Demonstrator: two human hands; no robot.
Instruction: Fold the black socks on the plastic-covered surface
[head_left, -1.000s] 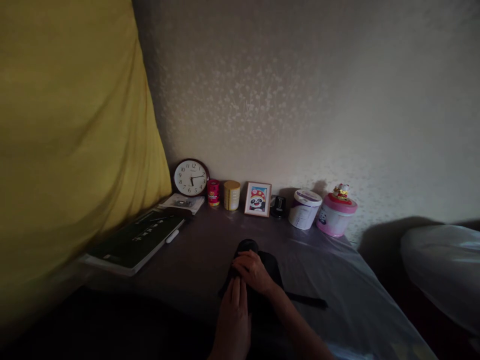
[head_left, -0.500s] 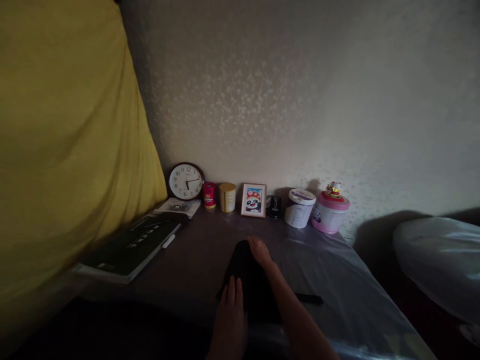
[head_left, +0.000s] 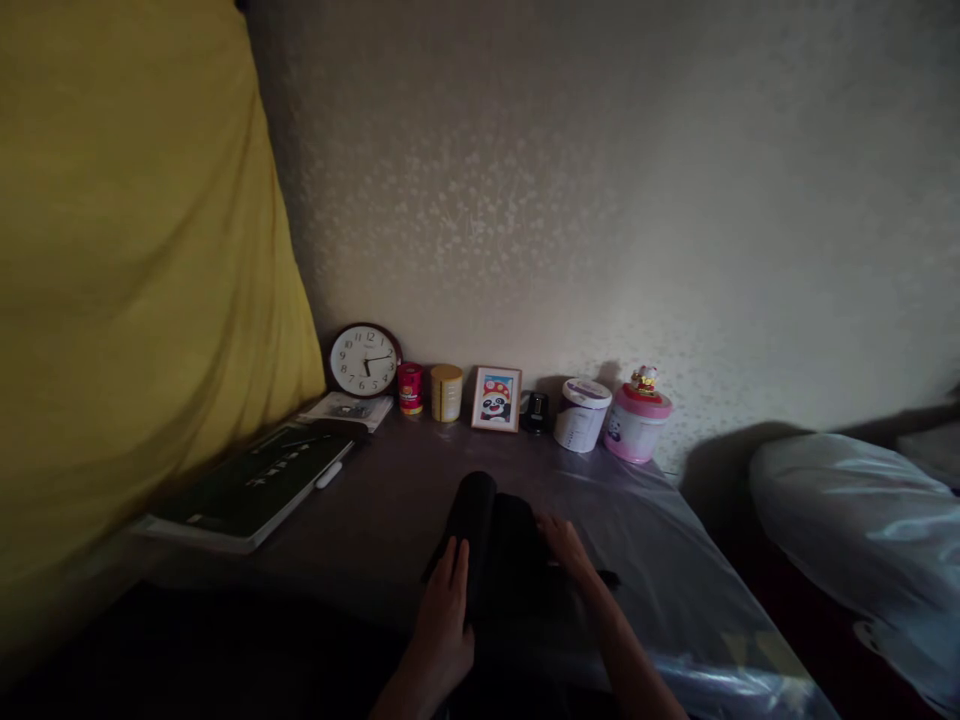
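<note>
A black cloth-like item (head_left: 517,550) lies on the table, its left part raised in a rounded, roll-like fold. My left hand (head_left: 444,610) rests along the left side of that fold, fingers stretched forward and the thumb low near its front. On the right edge of the black item is my right hand (head_left: 561,543), its fingers bent against the material; what they hold is too dark to make out. A short black strap end (head_left: 609,578) pokes out to the right, beyond my right wrist.
Along the wall stand a clock (head_left: 365,360), a red can (head_left: 410,389), a yellow can (head_left: 446,393), a framed panda picture (head_left: 496,399), a white tub (head_left: 582,415) and a pink tub (head_left: 637,425). A green board (head_left: 259,485) lies left on the table (head_left: 375,530).
My right hand has moved from the item's far top to its right edge. The left part of the black item now stands up as a rounded fold. The view has shifted slightly right.
</note>
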